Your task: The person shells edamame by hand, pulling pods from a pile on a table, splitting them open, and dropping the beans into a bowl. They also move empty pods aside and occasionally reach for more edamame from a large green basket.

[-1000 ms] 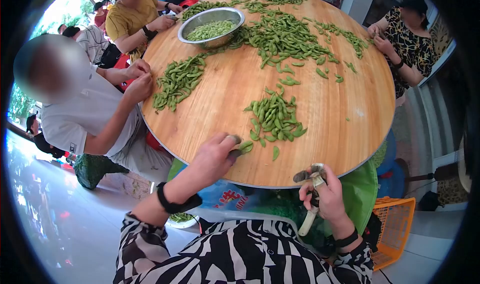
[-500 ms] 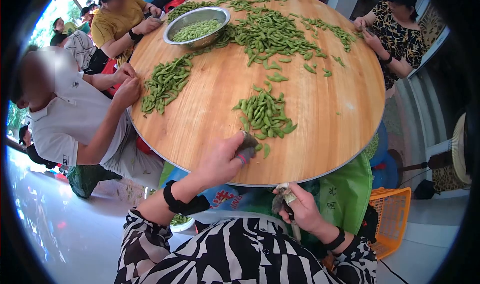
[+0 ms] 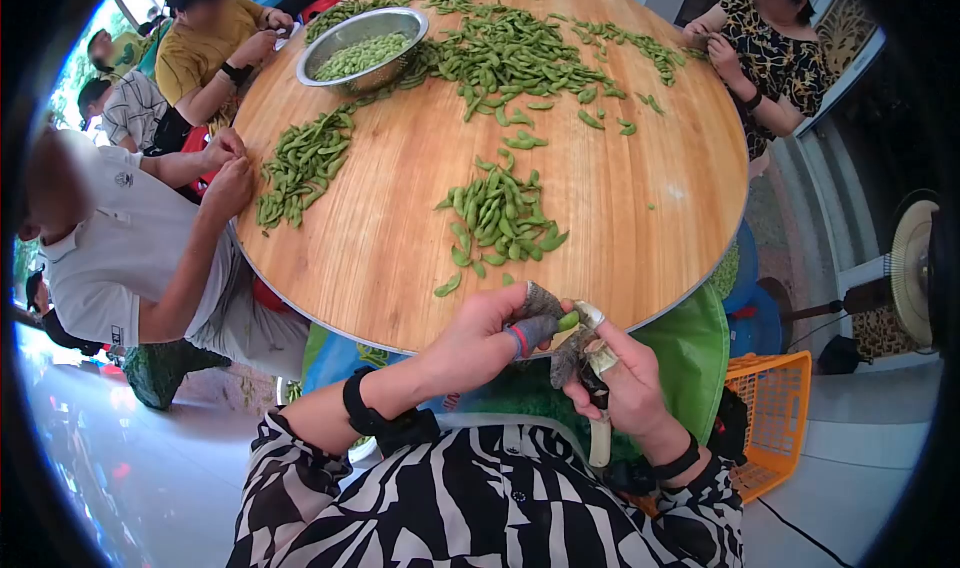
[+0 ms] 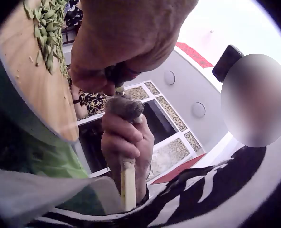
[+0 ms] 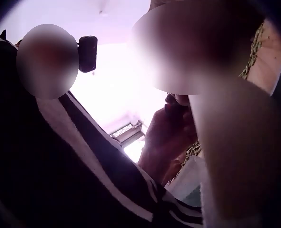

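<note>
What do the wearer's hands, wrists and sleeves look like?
Both sleeves are loose, with a bold black-and-white pattern. Each wrist has a black strap; the left one carries a dark block. Left hand: grey covers on some fingers, one with a reddish band. Right hand: a grey cover and a whitish wrap on the fingers.

And here's the shirt (image 3: 480, 493) in bold black-and-white swirling stripes, up against a honey-brown table (image 3: 400, 198) with streaky darker grain! Bright green pods (image 3: 505, 213), paler green beans (image 3: 362, 56) in a silver bowl (image 3: 338, 36), a cream handle (image 3: 600, 442), and grey finger covers (image 3: 541, 301), one banded pink! Round the edges it's an orange basket (image 3: 775, 418), lime-green bag (image 3: 700, 343), plain mustard top (image 3: 190, 63), white polo (image 3: 105, 228), and a black blouse (image 3: 770, 58) patterned pale yellow
</note>
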Demonstrator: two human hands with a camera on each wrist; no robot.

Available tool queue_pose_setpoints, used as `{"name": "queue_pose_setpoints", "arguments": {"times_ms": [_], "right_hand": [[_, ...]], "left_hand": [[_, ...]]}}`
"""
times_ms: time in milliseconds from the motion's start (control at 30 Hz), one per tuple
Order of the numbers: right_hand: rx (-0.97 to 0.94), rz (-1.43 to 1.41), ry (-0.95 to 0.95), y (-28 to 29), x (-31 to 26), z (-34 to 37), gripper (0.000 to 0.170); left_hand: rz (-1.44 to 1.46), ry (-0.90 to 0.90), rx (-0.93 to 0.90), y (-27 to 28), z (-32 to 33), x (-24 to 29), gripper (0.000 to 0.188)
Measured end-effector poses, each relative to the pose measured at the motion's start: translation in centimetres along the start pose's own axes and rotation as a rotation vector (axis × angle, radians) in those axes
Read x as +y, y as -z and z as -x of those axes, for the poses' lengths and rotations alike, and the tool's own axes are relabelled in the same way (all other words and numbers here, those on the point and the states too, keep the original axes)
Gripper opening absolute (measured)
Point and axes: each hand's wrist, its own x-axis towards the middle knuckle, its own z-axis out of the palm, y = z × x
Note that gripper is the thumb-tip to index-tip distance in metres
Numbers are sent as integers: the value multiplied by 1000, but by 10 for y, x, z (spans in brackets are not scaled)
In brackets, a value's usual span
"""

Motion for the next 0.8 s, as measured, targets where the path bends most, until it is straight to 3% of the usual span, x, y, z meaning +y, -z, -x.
{"name": "queue_pose_setpoints", "arguments": {"times_ms": [567,667,767,800], "right_hand": [[42,-96,24,2,9,0,43],[55,-63,39,4,14,0,41],[90,4,56,7,19,-2,40],[90,4,54,8,18,-1,40]], "left_hand": [[-99,-129,9,-3,-3,-4,23],[-5,-129,10,-2,-5,-6,20],[150,21,-32,4,-10,-13,19],[404,79,-163,10,-14,-21,19]]}}
